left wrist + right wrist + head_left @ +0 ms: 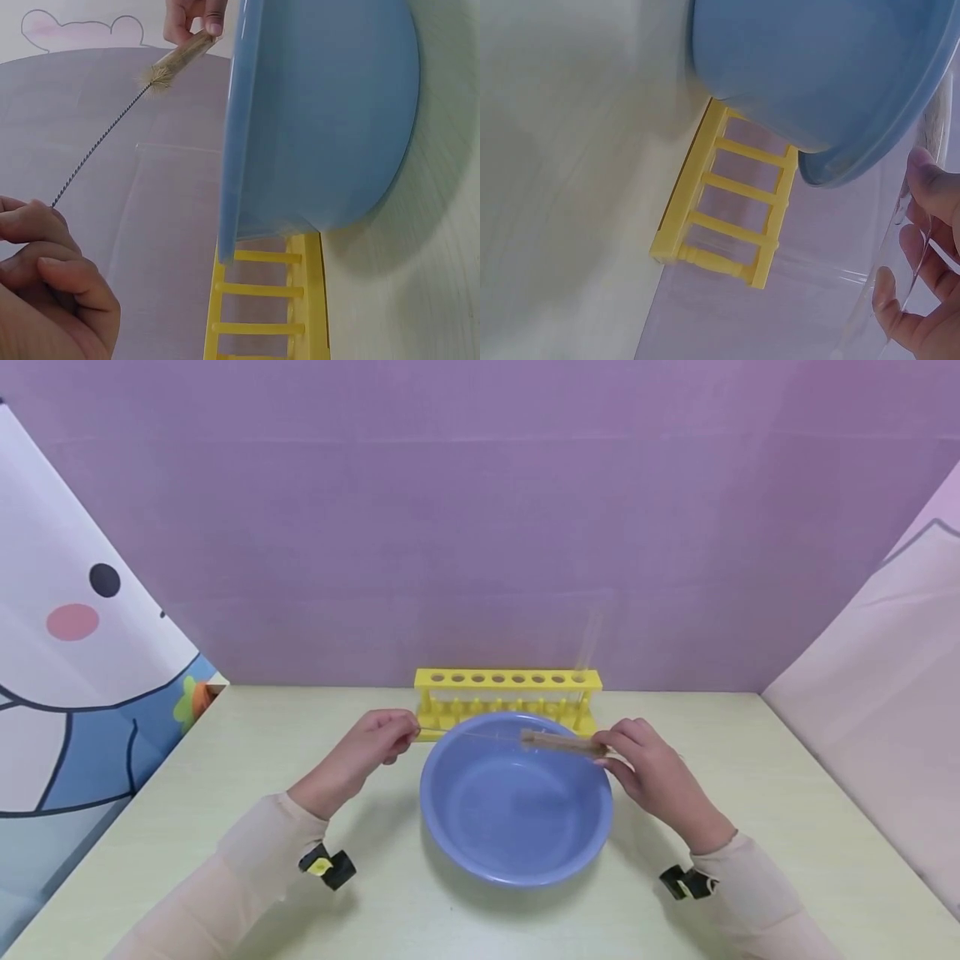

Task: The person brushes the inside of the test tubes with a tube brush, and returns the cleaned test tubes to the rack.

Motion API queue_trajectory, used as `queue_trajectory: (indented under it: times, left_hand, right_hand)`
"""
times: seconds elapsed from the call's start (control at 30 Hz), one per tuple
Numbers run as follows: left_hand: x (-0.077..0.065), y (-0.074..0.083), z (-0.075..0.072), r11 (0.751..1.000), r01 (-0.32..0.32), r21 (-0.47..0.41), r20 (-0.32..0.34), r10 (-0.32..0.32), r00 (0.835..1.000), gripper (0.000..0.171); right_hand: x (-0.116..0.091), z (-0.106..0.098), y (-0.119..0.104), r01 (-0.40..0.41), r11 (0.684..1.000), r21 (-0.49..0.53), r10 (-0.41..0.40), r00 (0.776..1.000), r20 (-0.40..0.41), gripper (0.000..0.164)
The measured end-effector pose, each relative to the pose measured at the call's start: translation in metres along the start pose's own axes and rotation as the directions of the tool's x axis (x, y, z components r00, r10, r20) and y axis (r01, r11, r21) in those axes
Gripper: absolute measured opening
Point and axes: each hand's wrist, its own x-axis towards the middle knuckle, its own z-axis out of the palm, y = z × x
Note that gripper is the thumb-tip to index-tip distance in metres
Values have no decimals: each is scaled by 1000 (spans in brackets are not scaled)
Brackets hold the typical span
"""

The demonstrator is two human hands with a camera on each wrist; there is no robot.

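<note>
Over the back of the blue basin (517,868), a test tube brush lies roughly level between the two hands. My left hand (386,735) pinches the end of its thin twisted wire handle (101,146). The tan bristles (555,742) are pressed into a narrow cylinder and flare out at their left end. A clear test tube (901,240) is in my right hand (648,764), pinched between thumb and fingers. Bristles show inside the tube, near the thumb in the right wrist view. Both hands are above the basin's rim height, one on each side.
Behind the basin stands a yellow test tube rack (510,678), partly hidden by it. Another clear test tube (590,643) stands upright in the rack's right end hole. A pale tabletop (240,760) lies under everything, with a purple cloth backdrop (480,527) along its far edge.
</note>
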Motion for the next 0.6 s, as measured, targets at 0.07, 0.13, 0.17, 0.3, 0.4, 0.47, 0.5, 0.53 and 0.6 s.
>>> queue_trajectory:
  times: [0.07, 0.13, 0.17, 0.3, 0.4, 0.47, 0.5, 0.53, 0.6]
  left_hand:
    - [-1, 0, -1, 1000, -3, -3, 1, 3, 1000, 26]
    - [-1, -1, -3, 1000, -10, -3, 5, 10, 1000, 26]
    - [-2, -1, -4, 1000, -15, -1, 7, 15, 1000, 26]
    - [-3, -2, -6, 1000, -11, 8, 4, 11, 1000, 26]
    - [-3, -2, -9, 1000, -3, 17, 3, 3, 1000, 25]
    - [-4, -2, -10, 1000, -8, 23, 8, 8, 1000, 25]
    - [-4, -3, -11, 999, -16, 28, 11, 16, 1000, 25]
    - [-5, -3, -13, 999, -25, 33, 15, 25, 1000, 25]
    - [-5, -3, -15, 998, -52, 48, 27, 50, 998, 25]
  right_hand:
    - [-1, 0, 1, 4, 1000, 0, -4, 1000, -1, 38]
    - [-2, 0, 2, 8, 1000, -1, -8, 1000, -2, 39]
    - [-2, 0, 2, 8, 1000, -2, -8, 1000, -2, 39]
    - [-4, 1, 3, 8, 1000, -4, -8, 1000, -2, 40]
    - [-5, 1, 4, 7, 1000, -6, -7, 1000, 0, 41]
    - [-6, 1, 5, 5, 1000, -8, -5, 1000, 0, 41]
    - [-6, 1, 5, 4, 1000, -10, -4, 1000, 2, 41]
    - [-6, 0, 5, 3, 1000, -12, -3, 1000, 3, 41]
    - [-6, 0, 5, 2, 1000, -14, -2, 1000, 5, 42]
